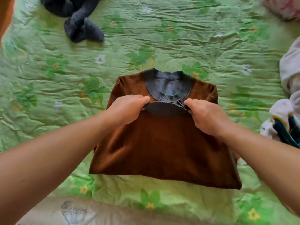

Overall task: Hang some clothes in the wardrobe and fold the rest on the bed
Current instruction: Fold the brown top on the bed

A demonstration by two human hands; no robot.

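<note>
I'm watching left hand (128, 109) and right hand (206, 116) pinching the ribbed grey hem (165, 108), fingertips partly hiding; velvety brown sweater (162, 143) lying on the crinkled bed (178, 38).

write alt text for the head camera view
The left hand and right hand pinch the grey hem of a brown sweater, folded near its grey collar, on a green floral bedspread. A dark grey garment lies far left, pale clothes right.
</note>
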